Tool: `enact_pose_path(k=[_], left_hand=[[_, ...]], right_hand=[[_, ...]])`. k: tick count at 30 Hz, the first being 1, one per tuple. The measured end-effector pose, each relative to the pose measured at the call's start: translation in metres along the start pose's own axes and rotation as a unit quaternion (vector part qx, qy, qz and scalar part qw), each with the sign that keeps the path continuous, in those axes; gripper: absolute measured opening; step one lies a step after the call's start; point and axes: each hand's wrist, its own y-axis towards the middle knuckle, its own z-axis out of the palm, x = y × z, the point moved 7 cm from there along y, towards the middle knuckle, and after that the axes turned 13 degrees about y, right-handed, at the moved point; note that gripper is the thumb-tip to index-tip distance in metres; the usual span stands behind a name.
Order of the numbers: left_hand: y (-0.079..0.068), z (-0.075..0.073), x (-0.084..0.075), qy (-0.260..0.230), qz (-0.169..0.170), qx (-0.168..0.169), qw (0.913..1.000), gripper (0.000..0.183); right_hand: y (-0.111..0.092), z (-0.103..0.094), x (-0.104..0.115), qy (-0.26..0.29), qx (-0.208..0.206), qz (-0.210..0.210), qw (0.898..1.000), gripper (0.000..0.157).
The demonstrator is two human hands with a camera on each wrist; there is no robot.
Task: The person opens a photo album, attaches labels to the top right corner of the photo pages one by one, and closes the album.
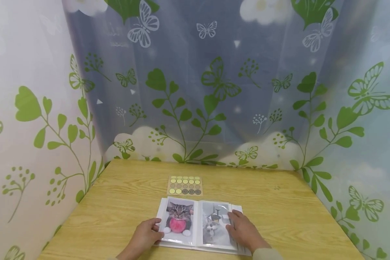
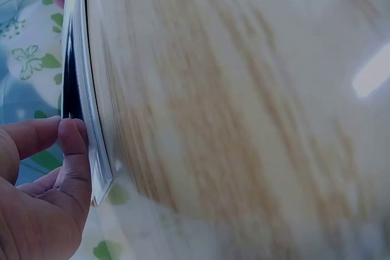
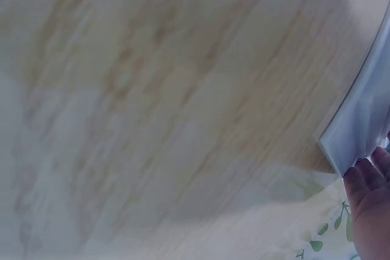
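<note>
A white photo album (image 1: 197, 224) lies spread on the wooden table in the head view. Behind its clear left sleeve is a photo of a tabby cat (image 1: 178, 216) with a round pink thing. On the right is a greyish photo (image 1: 214, 231), its details hard to make out. My left hand (image 1: 145, 234) pinches the album's left edge; thumb and a finger meet there in the left wrist view. At the opposite side my right hand (image 1: 245, 229) holds the edge of the right-hand pages. Some of its fingers (image 3: 359, 181) show against the sheet, the thumb partly hidden.
Just beyond the album lies a tan card (image 1: 185, 185) with rows of round yellow and dark stickers. The wooden table (image 1: 279, 206) extends to both sides. Curtains (image 1: 195, 108) printed with leaves and butterflies enclose its back and sides.
</note>
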Motion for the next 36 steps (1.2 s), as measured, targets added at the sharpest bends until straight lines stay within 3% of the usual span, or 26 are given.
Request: enact_pose_path(k=[11,21,36], left_hand=[[0.001,-0.002,-0.001,0.059,0.003,-0.002,0.9982,0.049],[0.001,-0.002,-0.001,0.070,0.006,0.001,0.9975,0.048],[0.001,-0.003,-0.002,0.099,0.022,0.011,0.9948,0.046]], right_hand=[[-0.005,-0.004,0.010,-0.014,-0.019,-0.041,0.999,0.046],[-0.002,-0.004,0.012,-0.032,-0.028,-0.057,0.997,0.042],[-0.004,-0.004,0.011,-0.046,-0.017,-0.049,0.998,0.046]])
